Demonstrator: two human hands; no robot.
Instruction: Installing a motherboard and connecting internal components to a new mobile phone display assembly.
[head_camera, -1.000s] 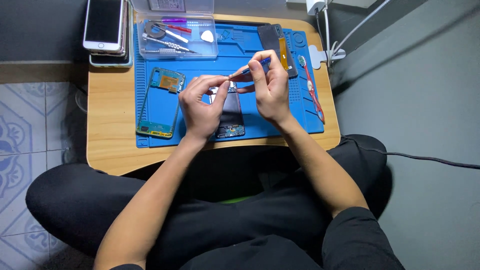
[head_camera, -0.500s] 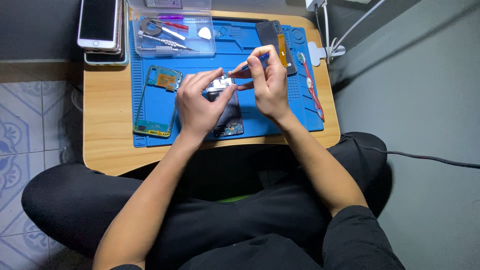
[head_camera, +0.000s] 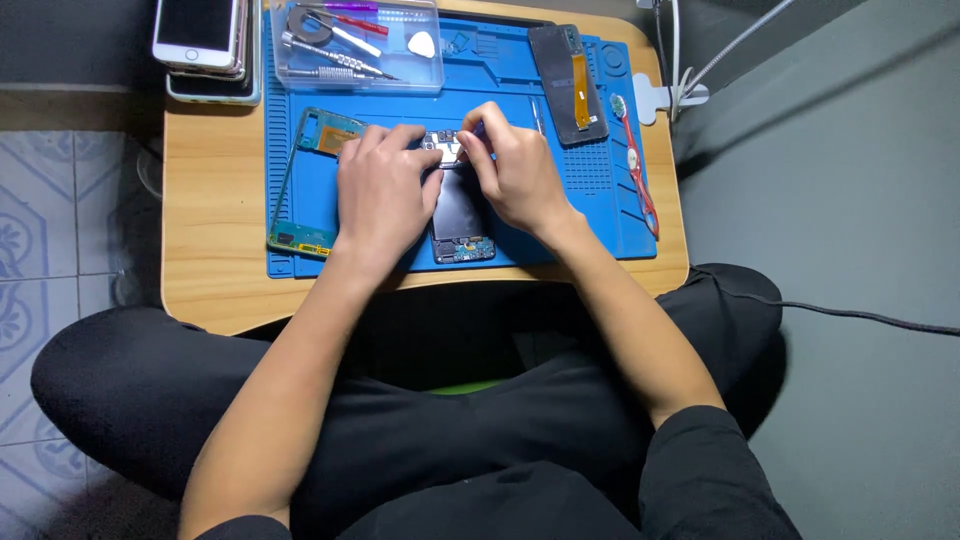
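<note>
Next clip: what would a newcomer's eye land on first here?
Both hands meet at the centre of the blue work mat: the left hand and right hand pinch at the top end of an opened phone lying on it. A clear tool box sits at the mat's far edge, and stacked phones rest on the wooden table's far left corner.

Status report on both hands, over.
Left hand pressing opened phone onto blue mat. Right hand pinching at its top edge. Nothing in the way.

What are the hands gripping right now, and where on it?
Both the left hand and right hand pinch the top end of the opened dark phone on the blue mat.
</note>
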